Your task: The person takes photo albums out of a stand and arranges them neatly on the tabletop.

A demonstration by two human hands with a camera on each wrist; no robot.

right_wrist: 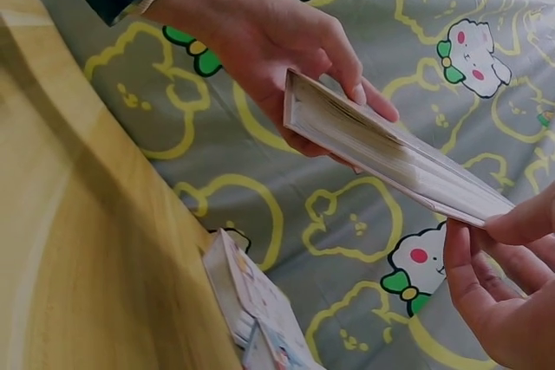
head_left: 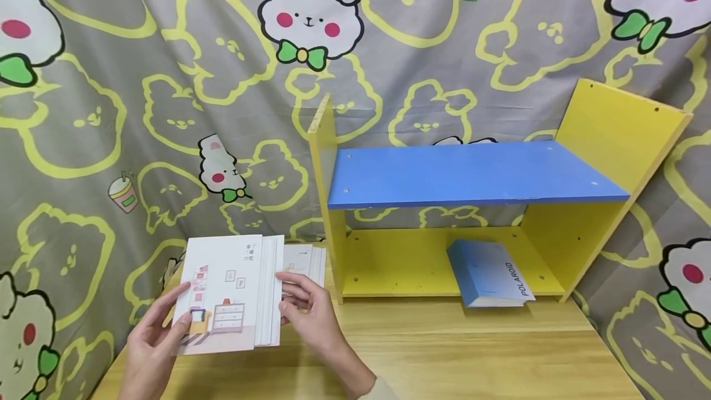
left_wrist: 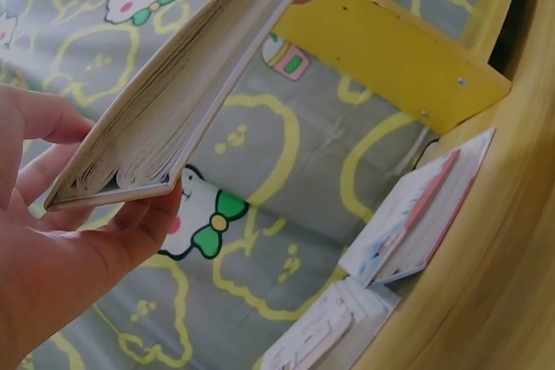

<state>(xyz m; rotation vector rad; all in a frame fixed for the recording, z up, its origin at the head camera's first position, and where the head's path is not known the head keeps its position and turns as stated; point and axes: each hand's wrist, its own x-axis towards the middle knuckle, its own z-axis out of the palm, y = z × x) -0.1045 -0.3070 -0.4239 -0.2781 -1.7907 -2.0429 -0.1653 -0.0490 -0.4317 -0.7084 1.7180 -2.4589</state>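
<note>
In the head view, a white book [head_left: 224, 264] with a printed chest of drawers and small pictures on its cover is held up over the table. My left hand [head_left: 152, 332] grips its left side, thumb on the cover. At the opposite edge, my right hand [head_left: 313, 310] pinches the book between thumb and fingers. The left wrist view shows the book [left_wrist: 182, 84] end-on, its pages slightly fanned, with my left hand [left_wrist: 78, 240] around one end. In the right wrist view, my right hand [right_wrist: 512, 279] holds the other end.
Behind the right hand, another white book [head_left: 300, 258] is partly hidden. The left wrist view shows two pale books [left_wrist: 416, 205] on the table [left_wrist: 494, 240]. A yellow shelf unit with a blue board [head_left: 472, 171] stands right, bearing a blue POLAROID book [head_left: 489, 270]. A patterned curtain [head_left: 222, 79] hangs behind.
</note>
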